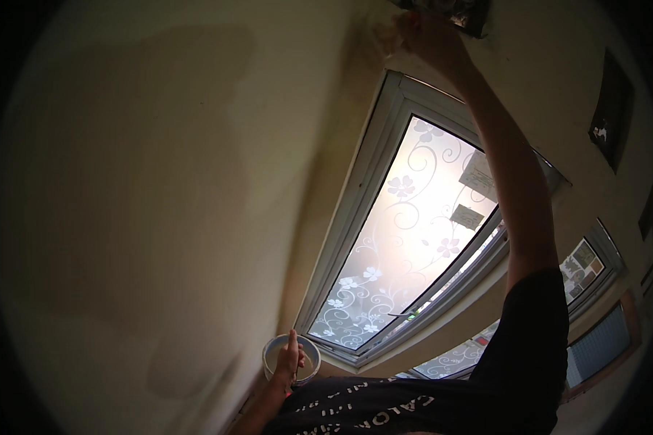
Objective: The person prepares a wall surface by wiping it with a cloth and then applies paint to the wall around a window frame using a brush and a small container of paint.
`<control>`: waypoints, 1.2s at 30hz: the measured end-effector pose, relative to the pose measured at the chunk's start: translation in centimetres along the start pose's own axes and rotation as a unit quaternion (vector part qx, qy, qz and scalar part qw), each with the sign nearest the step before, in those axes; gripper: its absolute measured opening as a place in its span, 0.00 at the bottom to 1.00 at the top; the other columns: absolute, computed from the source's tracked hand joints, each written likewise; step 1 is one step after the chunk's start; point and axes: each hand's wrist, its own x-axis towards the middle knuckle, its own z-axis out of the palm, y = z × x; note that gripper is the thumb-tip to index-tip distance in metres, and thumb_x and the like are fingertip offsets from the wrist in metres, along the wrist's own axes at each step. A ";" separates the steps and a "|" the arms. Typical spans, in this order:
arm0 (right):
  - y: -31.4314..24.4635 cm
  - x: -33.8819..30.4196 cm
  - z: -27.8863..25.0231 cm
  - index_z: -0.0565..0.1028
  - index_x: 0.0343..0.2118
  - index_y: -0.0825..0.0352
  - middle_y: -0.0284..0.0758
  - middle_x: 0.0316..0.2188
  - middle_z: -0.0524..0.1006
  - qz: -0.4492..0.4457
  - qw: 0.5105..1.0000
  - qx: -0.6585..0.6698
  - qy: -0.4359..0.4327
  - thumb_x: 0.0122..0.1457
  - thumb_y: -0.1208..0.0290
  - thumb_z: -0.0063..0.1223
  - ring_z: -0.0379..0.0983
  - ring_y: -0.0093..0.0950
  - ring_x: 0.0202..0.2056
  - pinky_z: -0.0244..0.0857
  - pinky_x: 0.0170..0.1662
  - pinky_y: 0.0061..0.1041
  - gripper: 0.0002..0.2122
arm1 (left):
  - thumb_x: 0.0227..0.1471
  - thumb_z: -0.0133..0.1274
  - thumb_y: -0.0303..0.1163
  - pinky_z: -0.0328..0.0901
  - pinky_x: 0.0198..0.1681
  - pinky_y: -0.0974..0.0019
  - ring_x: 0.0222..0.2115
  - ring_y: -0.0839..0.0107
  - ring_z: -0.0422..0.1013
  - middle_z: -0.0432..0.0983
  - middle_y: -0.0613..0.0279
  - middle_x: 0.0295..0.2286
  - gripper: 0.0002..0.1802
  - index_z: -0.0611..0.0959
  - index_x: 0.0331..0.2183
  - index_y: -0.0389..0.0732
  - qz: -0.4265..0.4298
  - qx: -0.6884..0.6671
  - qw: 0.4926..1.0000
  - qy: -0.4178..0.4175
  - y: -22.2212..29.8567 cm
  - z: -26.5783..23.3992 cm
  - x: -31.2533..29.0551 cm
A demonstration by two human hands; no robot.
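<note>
My left hand (289,360) is low in the view, with its thumb up and its fingers curled at the near side of a round, pale-rimmed bucket (313,355). It appears to grip the bucket, which has something pale inside. High above, my right arm stretches up past the window to the wall. My right hand (422,35) is closed there, against a smeared, discoloured patch of wall (383,38). Whatever its fingers hold is too dark and small to make out. Just beyond that hand, a dark object (468,13) is cut off by the top edge.
A grey-framed window (406,232) with flower-patterned frosted glass stands beside the corner. The broad wall (159,181) on the left shows large darker patches. A dark picture (611,112) hangs at the right, above a smaller window (584,268) and a wood-framed panel (601,348).
</note>
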 end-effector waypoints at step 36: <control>-3.6 2.3 -3.4 0.75 0.30 0.72 0.46 0.22 0.75 -0.012 0.999 0.049 0.008 0.59 0.66 0.50 0.76 0.38 0.27 0.68 0.31 0.37 0.11 | 0.56 0.39 0.68 0.58 0.15 0.74 0.11 0.79 0.60 0.63 0.67 0.13 0.41 0.73 0.35 0.31 -0.002 -0.007 1.000 0.017 0.2 -1.0 0.3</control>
